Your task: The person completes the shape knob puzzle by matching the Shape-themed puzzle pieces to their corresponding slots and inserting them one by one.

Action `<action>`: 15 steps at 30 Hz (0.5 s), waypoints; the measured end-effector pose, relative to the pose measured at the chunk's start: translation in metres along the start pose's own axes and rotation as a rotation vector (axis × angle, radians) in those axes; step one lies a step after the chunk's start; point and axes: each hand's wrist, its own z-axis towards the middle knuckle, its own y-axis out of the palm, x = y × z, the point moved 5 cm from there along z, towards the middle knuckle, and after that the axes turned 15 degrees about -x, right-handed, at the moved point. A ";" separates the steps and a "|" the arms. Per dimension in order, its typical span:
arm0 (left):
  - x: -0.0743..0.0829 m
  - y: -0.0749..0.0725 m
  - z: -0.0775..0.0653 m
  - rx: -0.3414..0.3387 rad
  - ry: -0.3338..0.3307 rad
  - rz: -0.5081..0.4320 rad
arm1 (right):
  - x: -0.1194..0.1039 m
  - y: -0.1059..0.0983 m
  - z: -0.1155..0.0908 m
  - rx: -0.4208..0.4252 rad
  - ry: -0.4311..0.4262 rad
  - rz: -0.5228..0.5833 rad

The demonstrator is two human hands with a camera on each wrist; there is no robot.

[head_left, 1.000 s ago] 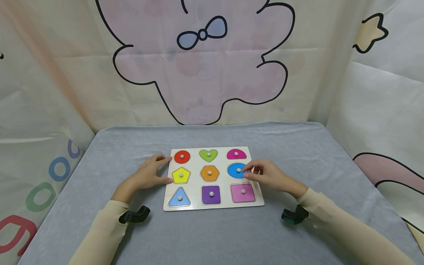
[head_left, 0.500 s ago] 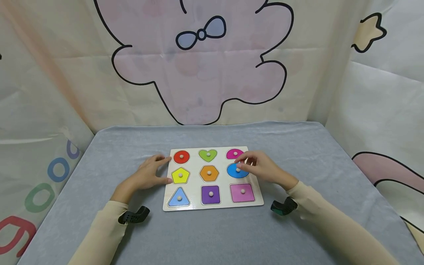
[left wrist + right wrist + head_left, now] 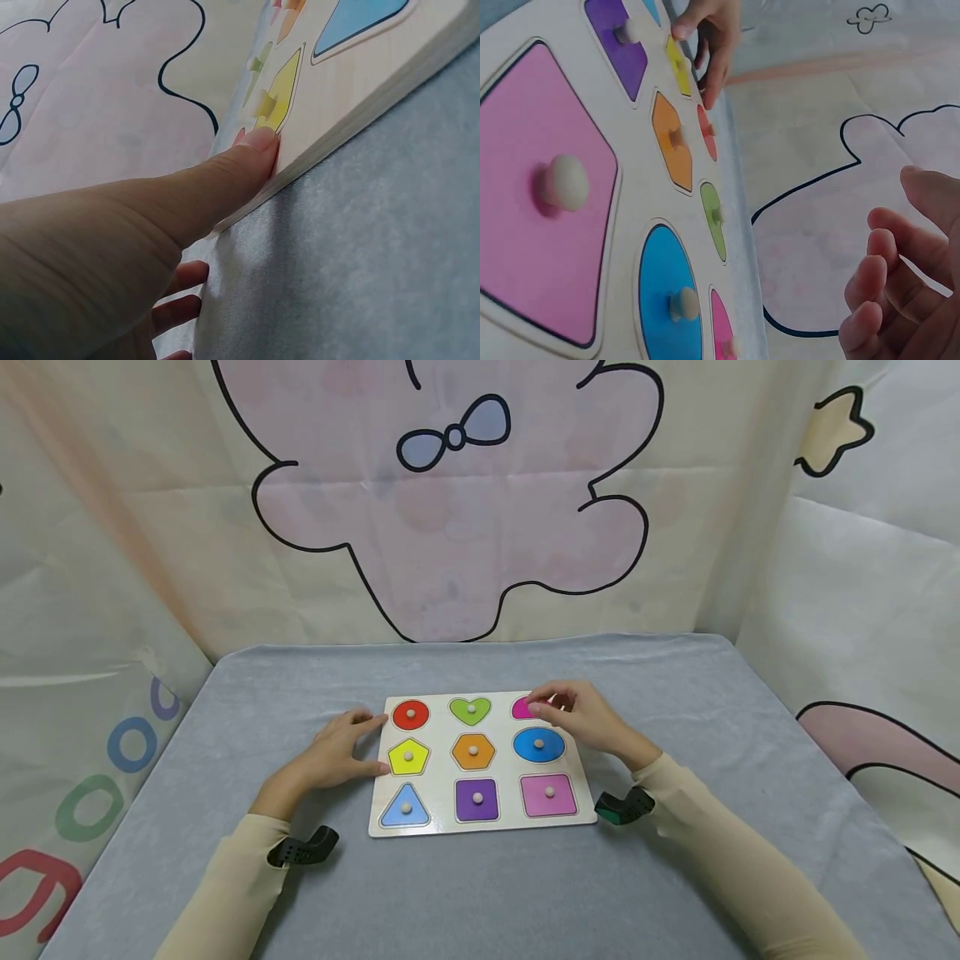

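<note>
A white puzzle board (image 3: 441, 781) lies on the cloth, its coloured knobbed shapes seated in their recesses. My left hand (image 3: 337, 756) rests at the board's left edge with fingers spread; in the left wrist view its thumb (image 3: 229, 180) lies on the rim near the yellow pentagon (image 3: 283, 94). Over the upper right corner hovers my right hand (image 3: 588, 718), partly hiding the magenta half-circle (image 3: 519, 708). The right wrist view shows that hand's fingers (image 3: 896, 289) loosely bent, nothing between them and the thumb, apart from the half-circle's knob (image 3: 732, 346). Just below sits the blue oval (image 3: 525, 745).
Grey cloth (image 3: 465, 893) covers the table around the board. A printed curtain (image 3: 450, 527) hangs behind it, with more curtain at both sides. Black wrist cameras sit on the left wrist (image 3: 303, 847) and the right wrist (image 3: 624, 807).
My right hand has moved up and slightly left, from the blue oval to over the magenta half-circle, uncovering the oval. The left hand and the board have stayed put.
</note>
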 end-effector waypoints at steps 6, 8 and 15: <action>-0.001 0.001 -0.001 -0.006 0.004 0.006 | 0.000 -0.002 0.004 0.016 -0.029 0.012; -0.002 0.001 -0.001 -0.006 0.003 0.006 | 0.000 -0.002 0.005 0.021 -0.029 0.021; -0.005 0.001 -0.002 0.000 -0.002 0.007 | 0.005 -0.004 0.007 0.038 -0.022 0.059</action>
